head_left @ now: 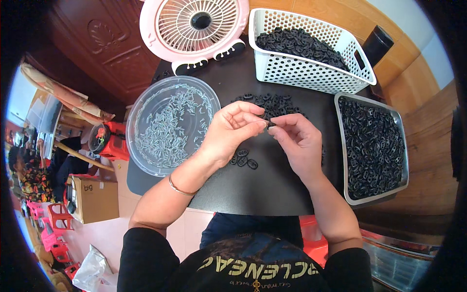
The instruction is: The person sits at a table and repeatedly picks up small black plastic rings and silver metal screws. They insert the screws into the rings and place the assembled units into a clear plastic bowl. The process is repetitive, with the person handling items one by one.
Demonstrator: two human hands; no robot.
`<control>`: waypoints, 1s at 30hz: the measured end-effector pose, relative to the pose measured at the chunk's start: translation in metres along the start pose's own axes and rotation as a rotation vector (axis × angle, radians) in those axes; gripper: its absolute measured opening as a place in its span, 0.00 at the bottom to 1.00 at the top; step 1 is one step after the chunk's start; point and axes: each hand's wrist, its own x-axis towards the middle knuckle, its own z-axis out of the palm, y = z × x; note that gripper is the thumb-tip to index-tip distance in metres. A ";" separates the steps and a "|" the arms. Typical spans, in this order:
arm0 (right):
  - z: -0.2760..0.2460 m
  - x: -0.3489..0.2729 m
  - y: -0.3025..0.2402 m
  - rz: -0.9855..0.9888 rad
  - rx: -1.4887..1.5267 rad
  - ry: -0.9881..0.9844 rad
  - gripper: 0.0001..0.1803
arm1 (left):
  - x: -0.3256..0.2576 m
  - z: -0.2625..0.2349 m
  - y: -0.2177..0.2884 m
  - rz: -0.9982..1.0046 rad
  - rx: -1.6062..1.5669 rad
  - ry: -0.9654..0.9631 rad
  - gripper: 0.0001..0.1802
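The small black oval piece (270, 123) is mostly hidden between fingertips. Left hand (232, 131) and right hand (296, 138) both pinch it, fingers curled.

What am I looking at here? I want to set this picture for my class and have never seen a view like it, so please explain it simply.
There is no machine. A camera worn on a person's head looks down, and its wide lens bends straight edges. The left hand and right hand meet over a small black table, pinching a small black piece between them. Around them lie a clear bowl of small pale pieces, a white basket and a metal tray of black pieces, a loose pile, and a pink fan.
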 end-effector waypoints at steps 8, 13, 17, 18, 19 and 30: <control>0.002 0.003 -0.001 0.123 0.179 -0.021 0.06 | -0.004 0.012 0.000 0.168 0.147 0.054 0.12; -0.002 0.006 0.004 0.142 0.272 -0.038 0.06 | 0.000 0.014 0.007 0.150 0.126 0.005 0.13; -0.002 0.005 0.002 0.139 0.278 -0.019 0.06 | 0.001 0.013 0.005 0.084 0.189 0.041 0.11; -0.002 0.005 0.002 0.132 0.280 -0.017 0.07 | 0.001 0.011 0.005 0.059 0.215 0.048 0.10; -0.003 0.005 0.003 0.127 0.282 -0.016 0.07 | 0.001 0.009 0.006 0.034 0.240 0.057 0.09; -0.002 0.004 0.002 0.137 0.196 -0.047 0.08 | 0.001 0.005 0.005 -0.049 0.307 0.019 0.07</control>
